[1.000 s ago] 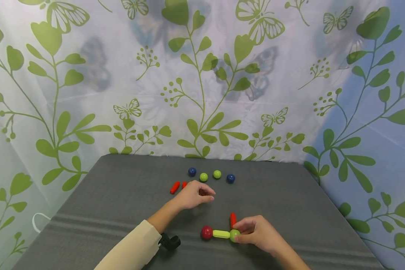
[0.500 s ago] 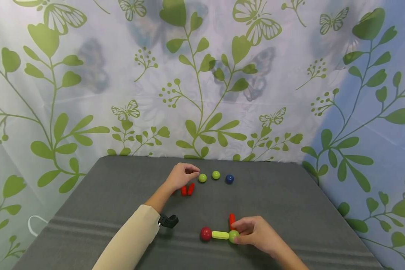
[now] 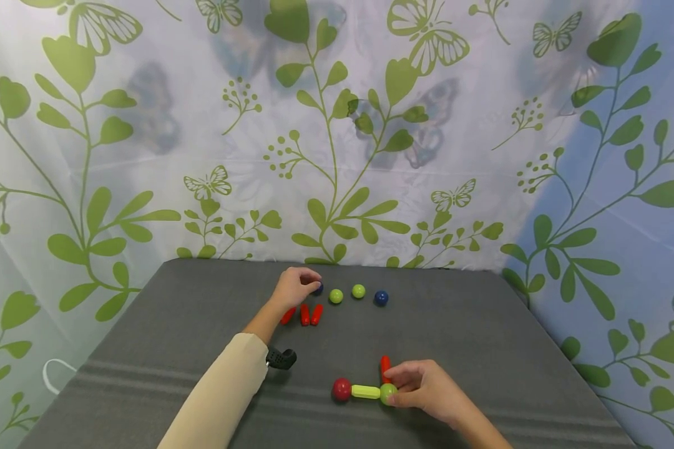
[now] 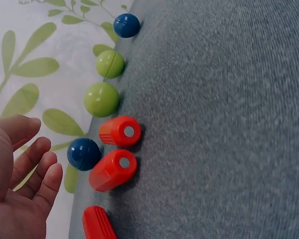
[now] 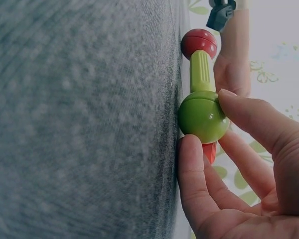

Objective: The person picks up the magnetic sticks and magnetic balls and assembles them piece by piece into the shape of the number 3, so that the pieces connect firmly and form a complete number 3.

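Observation:
My left hand [image 3: 293, 290] reaches to the back of the table, its fingertips right at a dark blue ball [image 3: 317, 289]. In the left wrist view the fingers are loosely bent beside that blue ball [image 4: 83, 154], not wrapped round it. My right hand [image 3: 427, 388] pinches a green ball [image 5: 204, 117] between thumb and fingers, low over the table. A yellow-green rod [image 3: 366, 391] joins this ball to a red ball [image 3: 341, 390]. From the green ball a red rod [image 3: 385, 368] points away toward the back, partly hidden by the fingers.
Two light green balls [image 3: 336, 296] and another blue ball [image 3: 381, 298] lie to the right of my left hand. Three loose red rods [image 3: 305, 315] lie in front of it, with metal discs on their ends. A patterned curtain [image 3: 337, 137] hangs behind the grey table [image 3: 455, 324].
My left hand has moved back and to the left, from above the middle of the table to the blue ball. The right hand keeps its pinch on the green ball.

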### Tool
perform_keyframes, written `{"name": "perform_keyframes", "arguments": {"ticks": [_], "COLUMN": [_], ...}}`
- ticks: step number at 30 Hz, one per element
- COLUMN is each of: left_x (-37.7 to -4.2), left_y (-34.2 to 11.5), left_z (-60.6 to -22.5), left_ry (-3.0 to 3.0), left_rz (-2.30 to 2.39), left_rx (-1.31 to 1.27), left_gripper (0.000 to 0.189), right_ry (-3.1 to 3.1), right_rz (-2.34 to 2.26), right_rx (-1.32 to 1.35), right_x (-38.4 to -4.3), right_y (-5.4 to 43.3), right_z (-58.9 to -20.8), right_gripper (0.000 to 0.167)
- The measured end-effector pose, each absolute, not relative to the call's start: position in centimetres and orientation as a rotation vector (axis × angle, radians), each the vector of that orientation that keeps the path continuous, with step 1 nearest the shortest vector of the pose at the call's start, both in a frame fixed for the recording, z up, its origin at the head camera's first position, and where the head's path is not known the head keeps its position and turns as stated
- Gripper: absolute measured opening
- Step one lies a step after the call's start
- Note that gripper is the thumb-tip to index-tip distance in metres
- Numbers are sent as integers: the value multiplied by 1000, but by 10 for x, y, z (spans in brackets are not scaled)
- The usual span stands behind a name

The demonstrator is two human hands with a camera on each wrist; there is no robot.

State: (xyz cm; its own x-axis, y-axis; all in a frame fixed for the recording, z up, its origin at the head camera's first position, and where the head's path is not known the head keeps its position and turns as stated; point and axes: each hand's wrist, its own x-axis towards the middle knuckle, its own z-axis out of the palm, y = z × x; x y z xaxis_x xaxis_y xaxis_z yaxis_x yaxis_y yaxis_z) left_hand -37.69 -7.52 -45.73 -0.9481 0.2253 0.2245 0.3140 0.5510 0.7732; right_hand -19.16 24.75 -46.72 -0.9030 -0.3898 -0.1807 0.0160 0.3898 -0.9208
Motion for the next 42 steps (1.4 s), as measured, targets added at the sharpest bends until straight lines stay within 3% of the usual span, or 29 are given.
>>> {"name": "perform_keyframes", "arguments": {"ticks": [9, 18, 42], "left_x": [-388, -400, -401], "left_y": [-78, -75, -69], "left_z": [-469, -478, -478], "left_ry": [-2739, -2856, -2844], "left_rz": [-1337, -1277, -1309], "left_rx": [-388, -424, -361], "left_gripper": [22, 40, 28], "right_ry": [2297, 2291, 2284], "right_rz": [-1498, -1498, -1491], "right_rx": [-322, -322, -298], "right_x": [-192, -192, -191], "right_y": [248, 247, 246], "right_z": [-466, -464, -462], "right_gripper": [48, 49, 50]}}
